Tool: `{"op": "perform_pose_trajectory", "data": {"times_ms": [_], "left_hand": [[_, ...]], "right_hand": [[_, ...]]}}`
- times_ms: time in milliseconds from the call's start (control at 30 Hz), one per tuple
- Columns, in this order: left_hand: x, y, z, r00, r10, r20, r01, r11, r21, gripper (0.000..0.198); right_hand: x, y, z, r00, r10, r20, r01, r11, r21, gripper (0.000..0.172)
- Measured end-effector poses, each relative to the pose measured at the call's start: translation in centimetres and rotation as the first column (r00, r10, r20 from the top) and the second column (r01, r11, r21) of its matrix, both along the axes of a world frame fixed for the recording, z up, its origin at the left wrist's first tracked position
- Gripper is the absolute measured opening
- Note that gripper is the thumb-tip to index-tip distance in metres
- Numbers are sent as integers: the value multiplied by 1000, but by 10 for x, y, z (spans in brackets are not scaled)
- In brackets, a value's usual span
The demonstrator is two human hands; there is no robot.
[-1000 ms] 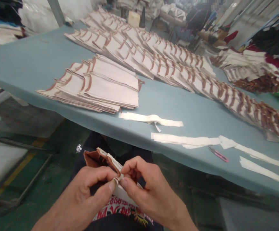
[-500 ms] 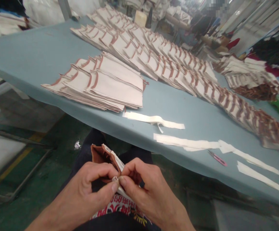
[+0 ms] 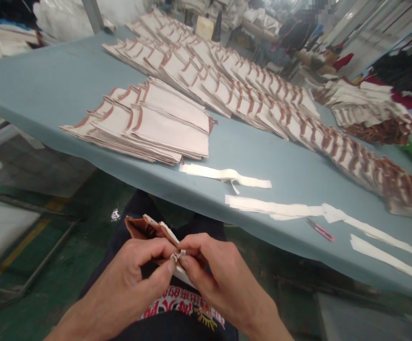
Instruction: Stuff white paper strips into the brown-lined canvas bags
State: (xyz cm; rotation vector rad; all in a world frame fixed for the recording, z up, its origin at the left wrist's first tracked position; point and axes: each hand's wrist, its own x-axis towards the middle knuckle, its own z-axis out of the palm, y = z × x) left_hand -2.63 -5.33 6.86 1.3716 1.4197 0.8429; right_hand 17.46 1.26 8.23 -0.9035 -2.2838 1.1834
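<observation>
Low over my lap, both hands pinch one cream and brown fabric piece point(image 3: 139, 226). My left hand point(image 3: 135, 274) has thumb and forefinger closed on its near edge. Right beside it, my right hand point(image 3: 216, 274) grips the same edge between thumb and fingertips. A small crumpled white bit of cloth shows between the two thumbs. Brown lining shows in the piece's far end, which opens away from me. The rest of it is hidden behind my fingers.
A blue-green table point(image 3: 120, 177) slants across the front. On it lie a stack of cream fabric pieces point(image 3: 170, 125), long overlapping rows of similar pieces point(image 3: 241, 94), white strips point(image 3: 280, 208) and pink thread snips point(image 3: 321, 230). A person point(image 3: 298, 33) is at the back.
The fabric piece has tilted a little, its far end shifting left. My right fingertips have moved slightly along the edge, and more of the crumpled white bit shows between the thumbs.
</observation>
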Motion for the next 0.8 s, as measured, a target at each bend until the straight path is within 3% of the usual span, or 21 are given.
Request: {"op": "perform_pose_trajectory", "data": {"times_ms": [133,333,433,633,800], "left_hand": [[1,3,4,1000,-28,-4,28,1000,14,32],[3,2,3,995,-72,-68,74,997,22,33],[2,4,7,987,-92,-130,101,993,60,34],[-2,13,18,959,-139,-247,183,969,165,30],[2,14,14,934,-117,-337,193,960,201,31]], "right_hand": [[5,6,4,998,58,-5,-55,965,258,20],[4,7,9,996,52,75,-81,881,466,28],[3,7,10,995,43,92,-80,889,451,25],[9,11,17,990,87,112,-110,969,221,16],[9,11,17,986,84,145,-117,963,243,15]]}}
